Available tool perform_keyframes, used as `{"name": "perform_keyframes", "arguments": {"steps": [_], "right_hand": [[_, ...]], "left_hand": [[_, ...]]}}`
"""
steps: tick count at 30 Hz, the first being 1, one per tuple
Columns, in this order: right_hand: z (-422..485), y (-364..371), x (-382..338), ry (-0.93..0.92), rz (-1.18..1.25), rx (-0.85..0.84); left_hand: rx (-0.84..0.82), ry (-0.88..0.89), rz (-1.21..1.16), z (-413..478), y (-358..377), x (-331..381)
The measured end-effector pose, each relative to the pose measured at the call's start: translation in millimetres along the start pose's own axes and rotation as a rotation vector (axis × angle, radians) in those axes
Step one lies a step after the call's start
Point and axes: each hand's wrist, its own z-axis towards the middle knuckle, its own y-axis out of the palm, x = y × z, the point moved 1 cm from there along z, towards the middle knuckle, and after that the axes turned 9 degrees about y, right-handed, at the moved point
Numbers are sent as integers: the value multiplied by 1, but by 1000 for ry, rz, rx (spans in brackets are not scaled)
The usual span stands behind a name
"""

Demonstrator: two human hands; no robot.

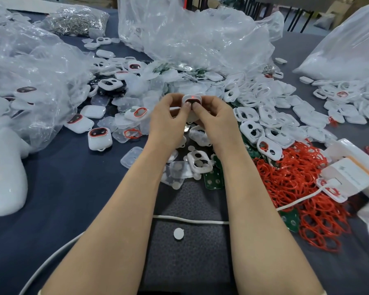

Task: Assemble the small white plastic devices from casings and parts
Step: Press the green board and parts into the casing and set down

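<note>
Device [191,99]: held up over mid-table, between both hands; red spot near its upper edge.
Left hand [168,119]: grips the device's left side, thumb pressed on its face.
Right hand [214,119]: grips the right side, thumb touching the left thumb.
Casings [264,116]: loose heap right of the hands.
Red rings [296,179]: pile, near right.
Table [73,188]: dark cloth.

The white box [347,177] at right bears a dark logo and print too blurred to read.
</note>
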Motion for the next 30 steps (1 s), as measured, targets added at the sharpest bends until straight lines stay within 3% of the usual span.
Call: {"name": "perform_keyframes", "arguments": {"steps": [6,11,15,21,24,30], "right_hand": [[3,-9,4,117,228,-36],[3,-4,2,125,342,-69],[1,0,1,152,412,-56],[-1,-3,5,207,186,-190],[-1,-4,4,162,128,-222],[4,-9,6,135,120,-76]], "left_hand": [[-54,-93,-183,-1,-2,0],[-11,-50,-111,0,1,2],[46,-138,-198,-1,4,1],[234,-297,-532,2,1,-5],[204,-291,-496,1,1,-7],[104,-251,-378,-1,5,-2]]}}
